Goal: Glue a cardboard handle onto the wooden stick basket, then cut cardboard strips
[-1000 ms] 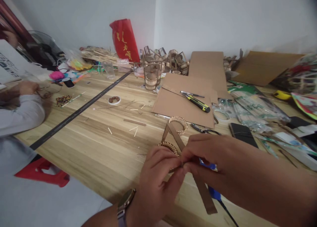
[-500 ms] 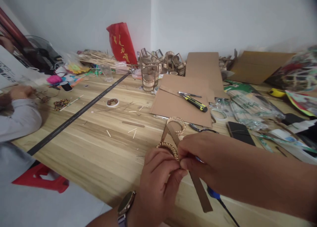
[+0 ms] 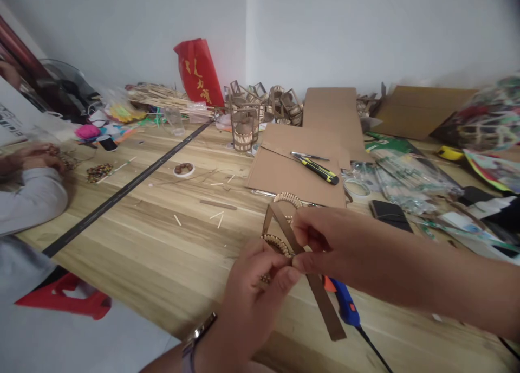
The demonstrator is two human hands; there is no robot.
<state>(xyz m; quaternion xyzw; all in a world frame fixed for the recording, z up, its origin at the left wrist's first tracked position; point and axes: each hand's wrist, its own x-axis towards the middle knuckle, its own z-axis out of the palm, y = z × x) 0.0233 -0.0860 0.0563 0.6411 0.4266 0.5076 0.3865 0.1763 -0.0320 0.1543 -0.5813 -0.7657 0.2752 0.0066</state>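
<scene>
My left hand (image 3: 254, 294) is closed around a small ring of short wooden sticks (image 3: 277, 244), held just above the wooden table (image 3: 162, 243). My right hand (image 3: 325, 240) pinches a long brown cardboard strip (image 3: 320, 300) where it meets that ring. The strip bends into a peak above the ring and hangs down past my fingers. A second stick ring (image 3: 287, 199) lies on the table just behind. A blue glue gun (image 3: 343, 308) lies on the table under my right wrist.
Cardboard sheets (image 3: 296, 167) carry a yellow-black utility knife (image 3: 319, 169). Finished stick baskets (image 3: 244, 129) and a red bag (image 3: 197, 72) stand at the back. Another person's sleeve (image 3: 32, 199) and hands are at the left. Packets, tape and a black phone (image 3: 388, 210) crowd the right.
My right hand has lifted and shifted slightly, uncovering the blue glue gun beneath it. The strip and ring stay held between both hands. The view has tilted a little.
</scene>
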